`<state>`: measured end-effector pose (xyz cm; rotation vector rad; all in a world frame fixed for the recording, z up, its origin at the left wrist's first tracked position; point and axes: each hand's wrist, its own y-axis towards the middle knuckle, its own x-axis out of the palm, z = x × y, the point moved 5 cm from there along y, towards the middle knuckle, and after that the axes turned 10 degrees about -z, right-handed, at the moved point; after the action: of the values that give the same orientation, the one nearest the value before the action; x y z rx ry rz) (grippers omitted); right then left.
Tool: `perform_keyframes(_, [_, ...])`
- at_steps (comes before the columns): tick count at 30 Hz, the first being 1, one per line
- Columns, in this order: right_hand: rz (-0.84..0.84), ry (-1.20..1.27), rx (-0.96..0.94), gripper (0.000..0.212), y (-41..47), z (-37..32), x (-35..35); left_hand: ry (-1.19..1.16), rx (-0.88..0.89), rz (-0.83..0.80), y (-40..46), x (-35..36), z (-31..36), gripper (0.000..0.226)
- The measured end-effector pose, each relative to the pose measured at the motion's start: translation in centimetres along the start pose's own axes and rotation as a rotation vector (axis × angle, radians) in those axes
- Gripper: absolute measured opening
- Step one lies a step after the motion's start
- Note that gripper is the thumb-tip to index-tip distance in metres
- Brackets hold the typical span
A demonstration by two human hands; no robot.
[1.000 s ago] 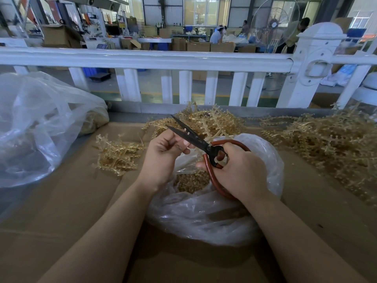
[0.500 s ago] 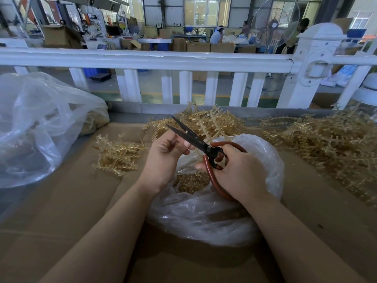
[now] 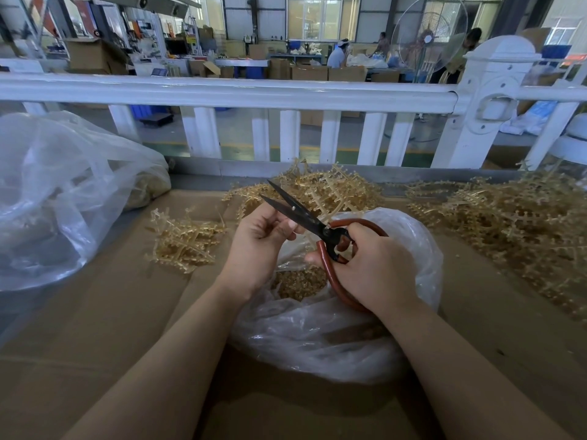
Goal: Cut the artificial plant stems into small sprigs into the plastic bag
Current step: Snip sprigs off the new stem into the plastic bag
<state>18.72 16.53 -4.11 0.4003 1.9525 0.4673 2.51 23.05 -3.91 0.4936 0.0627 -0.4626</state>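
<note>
Barely anything has shifted since a second ago: both hands hover over the bag as before, and the scissor blades look about as far open as they were.

Nearest, the clear plastic bag [image 3: 333, 338] sits on the cardboard-covered table [image 3: 95, 328], mouth open, with a heap of cut sprigs [image 3: 298, 282] already inside. Above it the right hand [image 3: 378, 274] has its fingers curled through the red loop handles of the scissors [image 3: 305, 217], blades parted and pointing far-left. The left hand [image 3: 259, 241] is right against the blades, fingers curled in with thumb and fingertips pinched together; I can't tell whether a bit of stem is in the pinch, it's too small to see.

Uncut stems: a small bunch [image 3: 184, 242] to the left, a pile [image 3: 317, 188] just behind the hands, and a big heap [image 3: 514, 223] on the right.

My guess is this stuff is light, springy plastic, and tangly, so hold a stem close to the cut and keep it over the bag mouth or the bits will ping away.

Far left there's a second bag [image 3: 63, 192], then a white railing [image 3: 254, 90]. No writing I can actually read.
</note>
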Motion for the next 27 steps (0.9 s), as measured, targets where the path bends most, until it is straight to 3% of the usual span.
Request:
perform_keyframes(16, [-0.034,0.025,-0.016,0.079,0.05,-0.08,-0.12,-0.061,0.009,0.014,0.04,0.24,0.36,0.013])
perform_keyframes(21, [0.016,0.169,0.031,0.061,-0.10,0.47,-0.15,-0.208,-0.035,0.070,0.06,-0.20,0.08,0.008])
perform_keyframes(27, [-0.040,0.390,0.095,0.054,0.04,0.78,0.43,-0.149,-0.055,0.030,0.20,-0.29,-0.27,0.014])
